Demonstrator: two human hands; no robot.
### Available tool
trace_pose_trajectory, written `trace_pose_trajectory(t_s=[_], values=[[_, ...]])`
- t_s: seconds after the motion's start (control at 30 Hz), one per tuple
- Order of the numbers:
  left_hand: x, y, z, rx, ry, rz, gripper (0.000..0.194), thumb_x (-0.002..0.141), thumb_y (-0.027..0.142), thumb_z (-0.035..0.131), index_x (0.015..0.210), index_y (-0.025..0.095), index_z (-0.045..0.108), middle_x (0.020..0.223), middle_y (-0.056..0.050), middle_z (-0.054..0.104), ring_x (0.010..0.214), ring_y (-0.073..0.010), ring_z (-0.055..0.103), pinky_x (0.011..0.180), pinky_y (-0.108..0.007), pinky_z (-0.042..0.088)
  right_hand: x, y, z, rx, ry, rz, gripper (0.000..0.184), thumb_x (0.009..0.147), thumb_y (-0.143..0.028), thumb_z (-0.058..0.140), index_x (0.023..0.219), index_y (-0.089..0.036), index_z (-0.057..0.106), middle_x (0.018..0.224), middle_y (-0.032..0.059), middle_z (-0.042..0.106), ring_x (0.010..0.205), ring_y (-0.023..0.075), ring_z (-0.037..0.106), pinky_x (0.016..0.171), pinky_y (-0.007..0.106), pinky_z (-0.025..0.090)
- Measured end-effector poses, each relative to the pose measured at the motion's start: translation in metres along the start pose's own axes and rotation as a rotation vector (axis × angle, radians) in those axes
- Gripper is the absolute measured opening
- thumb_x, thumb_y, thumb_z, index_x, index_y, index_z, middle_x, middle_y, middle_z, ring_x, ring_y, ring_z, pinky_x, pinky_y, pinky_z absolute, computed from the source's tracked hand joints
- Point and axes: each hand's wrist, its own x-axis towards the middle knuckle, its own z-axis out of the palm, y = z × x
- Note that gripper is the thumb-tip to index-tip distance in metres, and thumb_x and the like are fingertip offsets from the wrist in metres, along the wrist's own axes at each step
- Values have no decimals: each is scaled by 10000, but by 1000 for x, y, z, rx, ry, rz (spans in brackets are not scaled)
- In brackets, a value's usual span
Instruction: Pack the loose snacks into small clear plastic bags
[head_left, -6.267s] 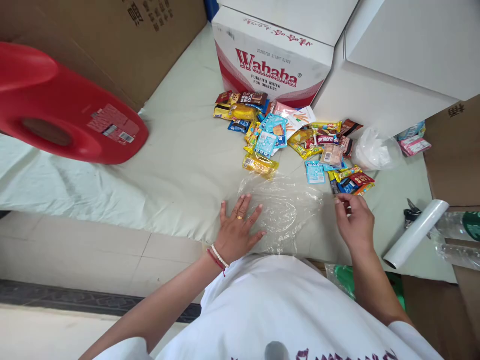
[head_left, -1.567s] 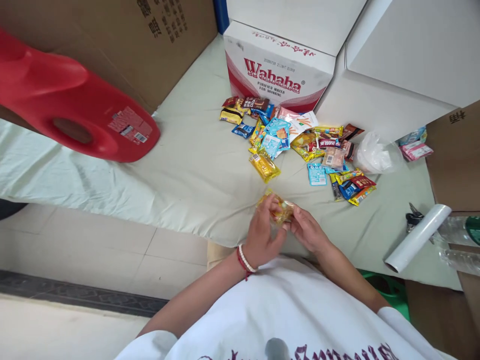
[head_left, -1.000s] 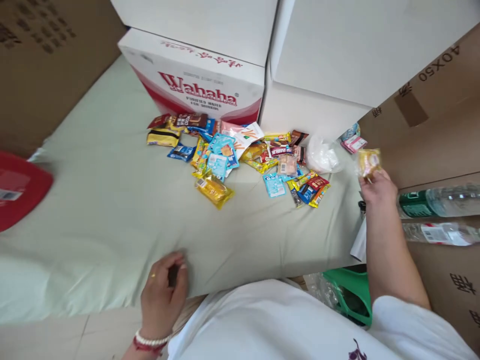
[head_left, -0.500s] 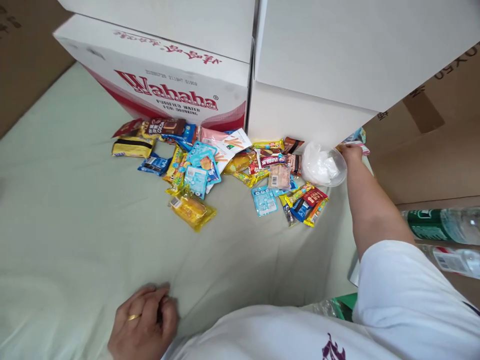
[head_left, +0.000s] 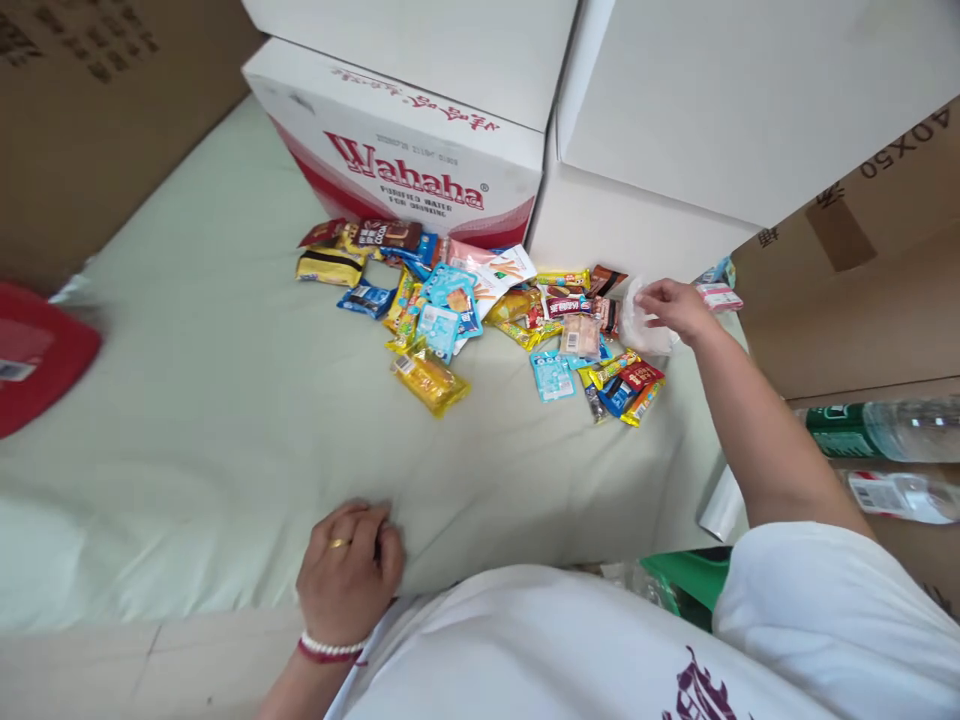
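Observation:
My right hand (head_left: 679, 310) hovers over a round clear plastic tub (head_left: 646, 335) with white plastic in it. Its fingers are stretched and slightly apart, and I see nothing held in them. My left hand (head_left: 349, 565) rests knuckles-up on the pale green sheet, fingers curled, with nothing visible in it. Beside the tub spreads a pile of wrapped snacks, among them a light blue packet (head_left: 553, 376), a pink packet (head_left: 581, 336) and a red packet (head_left: 642, 376). A yellow-wrapped cake (head_left: 430, 378) lies at the pile's near edge.
A Wahaha carton (head_left: 405, 160) and white boxes (head_left: 652, 200) stand behind the snacks. A pink-and-white packet (head_left: 721, 297) lies by the right cardboard. Plastic bottles (head_left: 900, 430) are at the right, a white roll (head_left: 722, 503) nearer me. Something red (head_left: 41, 355) sits at far left.
My right hand has come back from beyond the tub, near the pink-and-white packet, to above the tub. The view has shifted left, bringing in the red thing. My left hand stays curled on the sheet.

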Motion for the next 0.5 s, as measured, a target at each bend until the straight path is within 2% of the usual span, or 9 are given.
trace_pose_trajectory(t_s=[0.07, 0.13, 0.27, 0.37, 0.43, 0.5], values=[[-3, 0, 1, -13, -3, -27, 188, 829, 125, 621, 981, 219, 678, 888, -69, 712, 998, -279, 681, 914, -423, 531, -6, -5, 17, 34, -1, 27, 174, 738, -81, 790, 772, -153, 635, 721, 0, 630, 625, 108, 563, 553, 231, 529], [-6, -1, 2, -23, 4, -58, 186, 832, 126, 613, 974, 218, 691, 887, -72, 712, 1007, -277, 675, 913, -419, 527, -13, -7, 20, 45, 81, 31, 167, 757, -53, 732, 744, -158, 603, 686, -18, 592, 608, 94, 541, 541, 213, 519], [-9, 0, 2, -22, 58, -47, 169, 840, 113, 603, 951, 202, 692, 875, -78, 705, 984, -266, 655, 885, -394, 528, -20, -7, -2, 40, 208, 50, 177, 759, -71, 713, 730, -177, 574, 644, -23, 546, 605, 109, 525, 497, 207, 489], [-7, 1, 1, -11, 72, -36, 157, 847, 114, 593, 929, 204, 692, 859, -76, 693, 972, -262, 650, 875, -384, 524, -19, -10, -11, 15, 241, -1, 198, 719, -90, 754, 811, -180, 603, 712, -19, 567, 636, 117, 529, 499, 208, 489], [-6, 1, 1, -12, 58, -42, 152, 854, 120, 587, 916, 207, 695, 859, -76, 690, 964, -262, 646, 873, -381, 521, -16, -13, -1, 8, 221, -6, 278, 697, -106, 779, 890, -191, 598, 767, -26, 578, 661, 117, 546, 535, 223, 516], [-6, 2, 0, -25, 40, -44, 147, 859, 127, 584, 907, 207, 698, 862, -79, 692, 959, -263, 643, 874, -383, 522, -13, -17, 15, 3, 203, 34, 289, 700, -128, 783, 870, -195, 559, 734, -40, 560, 651, 119, 549, 570, 252, 535]])
